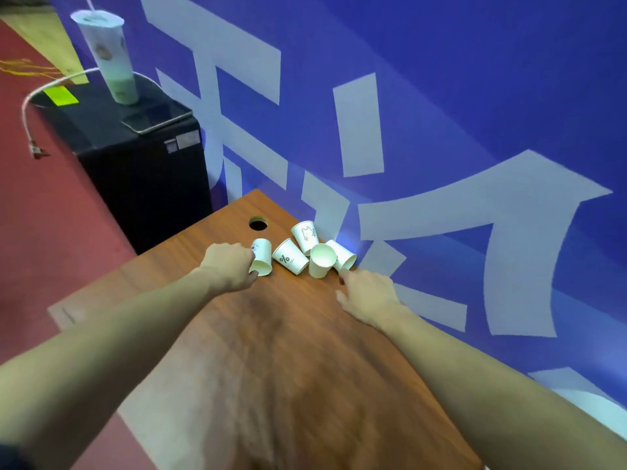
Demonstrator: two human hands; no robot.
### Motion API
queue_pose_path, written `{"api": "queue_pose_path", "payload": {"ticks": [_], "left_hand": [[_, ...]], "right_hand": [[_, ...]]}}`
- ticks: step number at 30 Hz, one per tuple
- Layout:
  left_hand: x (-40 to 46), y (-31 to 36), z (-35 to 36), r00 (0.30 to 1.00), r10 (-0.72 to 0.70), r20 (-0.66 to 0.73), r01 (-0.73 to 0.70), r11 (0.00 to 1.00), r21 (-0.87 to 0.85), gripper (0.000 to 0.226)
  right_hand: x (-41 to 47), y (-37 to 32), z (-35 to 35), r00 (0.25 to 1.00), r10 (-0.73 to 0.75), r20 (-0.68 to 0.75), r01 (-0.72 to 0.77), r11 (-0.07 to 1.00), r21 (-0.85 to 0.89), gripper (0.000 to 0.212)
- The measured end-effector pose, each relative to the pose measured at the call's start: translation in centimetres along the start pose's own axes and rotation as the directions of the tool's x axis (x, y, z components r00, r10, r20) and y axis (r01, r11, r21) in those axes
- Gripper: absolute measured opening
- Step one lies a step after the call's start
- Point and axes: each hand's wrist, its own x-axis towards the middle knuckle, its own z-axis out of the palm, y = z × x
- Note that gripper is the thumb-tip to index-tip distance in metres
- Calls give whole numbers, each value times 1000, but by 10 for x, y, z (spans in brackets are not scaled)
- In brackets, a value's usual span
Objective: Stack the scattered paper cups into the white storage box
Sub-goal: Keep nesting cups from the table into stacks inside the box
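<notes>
Several white paper cups lie tipped over at the far end of the brown wooden table [278, 351]. My left hand [228, 266] grips the leftmost cup [262, 262], its fingers curled round the side. To its right lie a cup with a percent mark [290, 257], a cup with a cartoon drawing [305, 235], a cup whose open mouth faces me [322, 261], and one against the wall [343, 255]. My right hand [368, 293] hovers low just right of the cups, forefinger near the last cup, holding nothing. No white storage box is in view.
A round cable hole [258, 224] pierces the table beyond the cups. A blue wall with pale lettering [441, 130] runs along the table's right edge. Left of the table stands a black cabinet [135, 171] bearing a tall drink cup [108, 59], a phone [156, 118] and a white cable [30, 106].
</notes>
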Motion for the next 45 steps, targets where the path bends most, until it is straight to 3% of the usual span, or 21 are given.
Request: {"api": "queue_pose_path", "payload": {"ticks": [5, 10, 13, 17, 23, 30, 37, 45], "left_hand": [[37, 5, 35, 998, -19, 63, 20, 1000, -14, 30], [68, 3, 61, 994, -30, 106, 22, 997, 78, 33], [83, 0, 70, 995, 2, 103, -17, 990, 143, 35], [98, -1, 83, 991, 27, 130, -50, 983, 178, 33], [103, 6, 92, 985, -12, 175, -20, 983, 184, 13], [88, 3, 77, 992, -38, 121, 16, 983, 183, 14], [66, 11, 40, 995, -79, 62, 80, 997, -5, 20], [21, 53, -28, 999, 44, 24, -42, 994, -105, 25]], "right_hand": [[44, 10, 33, 996, 28, 83, -34, 997, 64, 36], [86, 16, 65, 997, 55, 57, -61, 992, 107, 33], [105, 18, 80, 996, 74, 43, -79, 988, 130, 40], [122, 20, 99, 987, 84, 137, -104, 983, 152, 50], [128, 23, 114, 987, 116, 114, -131, 981, 142, 21], [103, 26, 100, 993, 112, 35, -114, 990, 78, 14], [45, 31, 65, 986, 165, 11, -165, 984, 71, 16], [-45, 41, 25, 956, 288, -50, -277, 948, 157, 21]]}}
